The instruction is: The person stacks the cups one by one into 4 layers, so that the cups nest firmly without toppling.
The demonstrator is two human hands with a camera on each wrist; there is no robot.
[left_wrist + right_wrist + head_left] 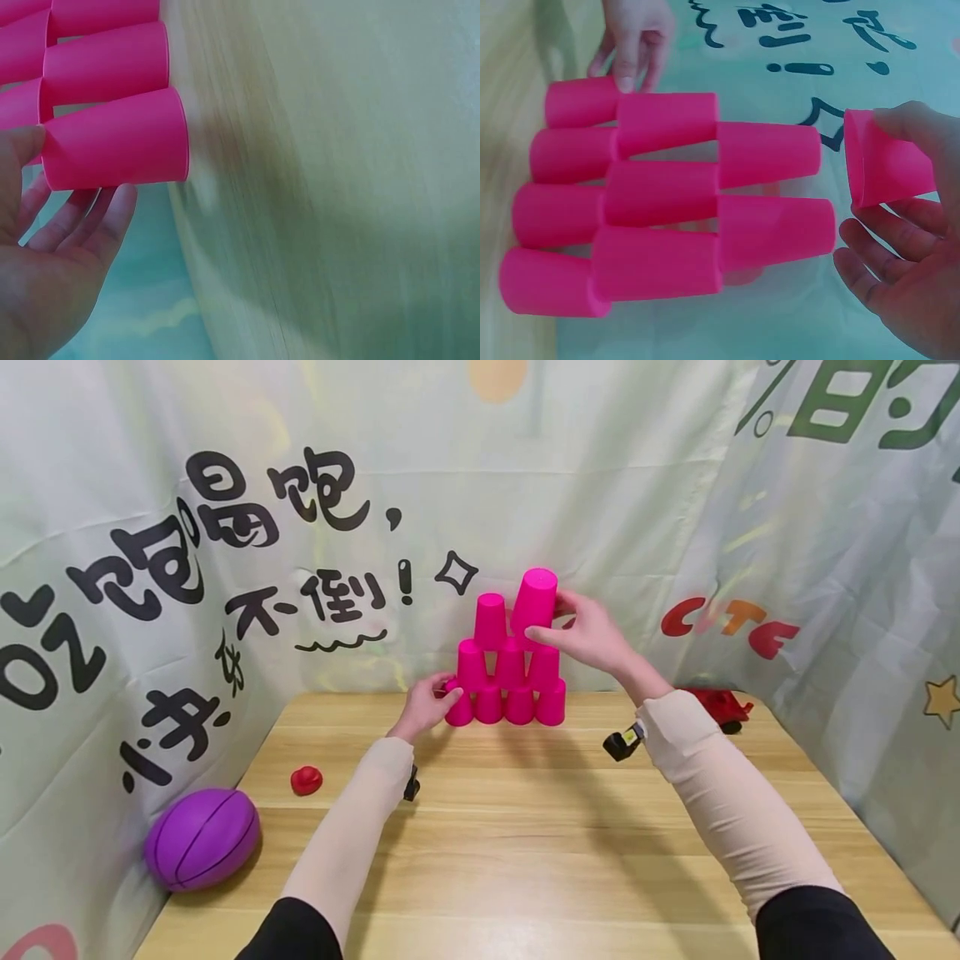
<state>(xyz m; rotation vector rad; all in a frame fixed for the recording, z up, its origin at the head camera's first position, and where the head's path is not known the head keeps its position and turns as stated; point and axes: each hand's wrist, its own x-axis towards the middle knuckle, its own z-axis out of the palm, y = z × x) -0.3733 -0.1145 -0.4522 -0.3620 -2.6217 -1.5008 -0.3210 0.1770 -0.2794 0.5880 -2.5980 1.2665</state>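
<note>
Bright pink plastic cups stand upside down in a stacked pyramid (pixel 510 664). My right hand (pixel 588 631) grips a pink cup (pixel 534 597) above the stack, thumb on one side and fingers on the other. This cup tilts slightly in the head view and is apart from the cups below in the right wrist view. Two cups form the top row there; the raised cup hides most of one in the head view. At the bottom-left cup (pixel 116 142), my left hand (pixel 64 247) rests its thumb near the base edge and its fingertips along the side.
A purple ball (pixel 202 839) sits at the table's left edge, near a small red object (pixel 306 781). Behind my right forearm is a red toy car (pixel 720 708), partly hidden. A printed cloth (pixel 600 510) hangs behind the wooden table (pixel 517 835).
</note>
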